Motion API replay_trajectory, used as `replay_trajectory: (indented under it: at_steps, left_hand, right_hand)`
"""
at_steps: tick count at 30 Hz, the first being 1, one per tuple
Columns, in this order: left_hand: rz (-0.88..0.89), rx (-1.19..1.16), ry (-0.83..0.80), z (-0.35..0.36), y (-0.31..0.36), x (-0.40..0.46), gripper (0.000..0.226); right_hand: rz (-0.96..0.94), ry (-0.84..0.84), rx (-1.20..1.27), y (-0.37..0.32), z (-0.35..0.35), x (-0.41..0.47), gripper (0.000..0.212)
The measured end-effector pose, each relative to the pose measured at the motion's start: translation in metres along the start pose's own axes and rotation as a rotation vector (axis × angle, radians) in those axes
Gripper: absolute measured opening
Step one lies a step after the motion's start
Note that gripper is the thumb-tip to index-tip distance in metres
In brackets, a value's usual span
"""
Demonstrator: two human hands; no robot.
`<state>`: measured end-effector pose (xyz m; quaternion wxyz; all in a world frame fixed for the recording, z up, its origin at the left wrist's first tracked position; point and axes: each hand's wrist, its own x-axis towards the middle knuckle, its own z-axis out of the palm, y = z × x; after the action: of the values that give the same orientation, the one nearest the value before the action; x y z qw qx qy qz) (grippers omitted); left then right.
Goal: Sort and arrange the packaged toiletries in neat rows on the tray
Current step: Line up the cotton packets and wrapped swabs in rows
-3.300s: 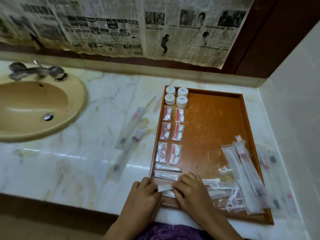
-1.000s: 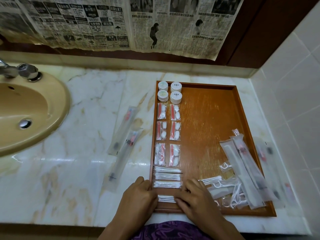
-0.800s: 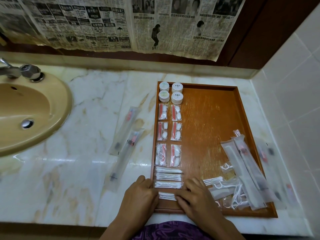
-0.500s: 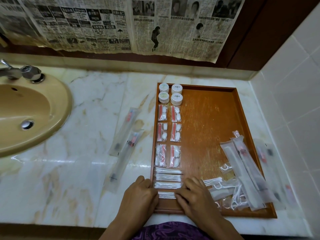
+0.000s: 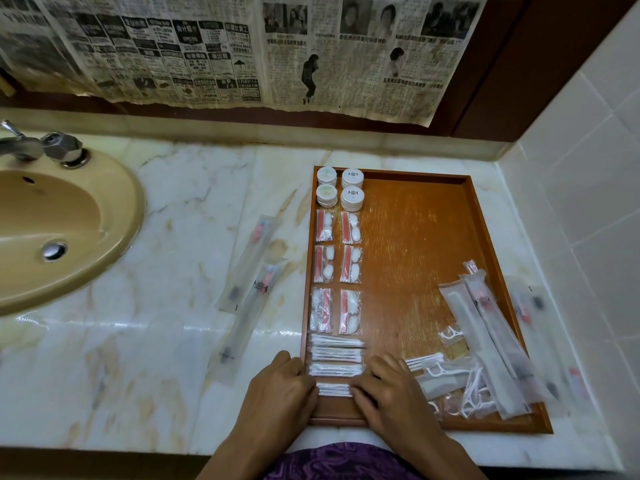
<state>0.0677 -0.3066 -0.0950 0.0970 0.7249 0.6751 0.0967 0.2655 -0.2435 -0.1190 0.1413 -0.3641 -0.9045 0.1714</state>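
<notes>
A brown wooden tray (image 5: pixel 415 237) lies on the marble counter. Down its left side run several small white round jars (image 5: pixel 339 187), then red-and-white cotton packets (image 5: pixel 337 271) in pairs, then stacked cotton swab packets (image 5: pixel 336 358). The nearest swab packet (image 5: pixel 334 389) is held at both ends, my left hand (image 5: pixel 277 396) on its left end and my right hand (image 5: pixel 391 393) on its right. An unsorted heap of floss picks (image 5: pixel 450 375) and long toothbrush packets (image 5: pixel 485 341) fills the tray's near right corner.
Two toothbrush packets (image 5: pixel 249 289) lie on the counter left of the tray, and more (image 5: pixel 540 327) lie right of it by the tiled wall. A tan sink (image 5: pixel 52 230) with a metal tap (image 5: pixel 41 148) is at the left. Newspaper hangs on the back wall.
Since 3.3 s ago a third swab packet has joined the stack and both hands have shifted nearer, onto a fourth. Over the last second the hands have barely moved.
</notes>
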Motion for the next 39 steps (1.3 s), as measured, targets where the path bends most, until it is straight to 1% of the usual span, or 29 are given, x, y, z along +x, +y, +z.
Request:
replay_trajectory:
  at_steps: [6,11,16,20,22,24,27,30,31,32,33,34,36,37,39]
  left_hand:
    - [0.0,-0.017,0.003,-0.001,0.0,-0.001,0.029]
    - [-0.006,-0.038,0.017,-0.004,0.001,0.002,0.027]
    - [0.001,-0.055,0.011,-0.008,0.012,0.018,0.022]
    - [0.045,-0.07,-0.005,-0.008,0.031,0.043,0.017]
    - [0.07,-0.085,-0.036,-0.008,0.041,0.053,0.013]
    - [0.109,-0.081,-0.047,-0.002,0.056,0.068,0.015]
    - [0.161,-0.077,-0.043,0.006,0.076,0.089,0.021]
    - [0.195,-0.097,-0.154,0.017,0.102,0.112,0.034]
    - [0.218,-0.086,-0.204,0.021,0.108,0.116,0.038]
    - [0.243,-0.062,-0.237,0.024,0.113,0.12,0.041]
    - [0.263,-0.025,-0.261,0.029,0.116,0.122,0.044]
    - [0.26,-0.002,-0.26,0.034,0.119,0.122,0.043]
    - [0.206,-0.036,-0.217,0.04,0.122,0.122,0.032]
    - [0.166,-0.07,-0.187,0.041,0.123,0.123,0.025]
    - [0.055,-0.119,-0.156,0.036,0.127,0.126,0.02]
  right_hand:
    - [0.004,0.006,0.011,-0.001,0.0,0.0,0.005]
    - [0.02,0.02,0.045,0.0,-0.002,-0.003,0.012]
    - [0.055,0.062,0.055,0.007,-0.011,-0.006,0.014]
    - [0.101,0.1,0.069,0.022,-0.028,-0.014,0.013]
    - [0.141,0.111,0.055,0.032,-0.037,-0.018,0.014]
    - [0.218,0.132,0.053,0.05,-0.053,-0.027,0.014]
    - [0.346,0.236,0.075,0.076,-0.074,-0.034,0.014]
    - [0.436,0.307,0.04,0.11,-0.096,-0.04,0.015]
    - [0.454,0.288,0.002,0.121,-0.102,-0.041,0.018]
    - [0.471,0.228,-0.034,0.131,-0.107,-0.043,0.023]
    - [0.48,0.133,-0.067,0.14,-0.11,-0.044,0.033]
    - [0.479,0.028,-0.1,0.147,-0.112,-0.044,0.043]
    - [0.478,-0.132,-0.118,0.155,-0.116,-0.043,0.056]
    - [0.474,-0.156,-0.108,0.158,-0.118,-0.041,0.059]
    - [0.469,-0.11,-0.041,0.162,-0.121,-0.036,0.061]
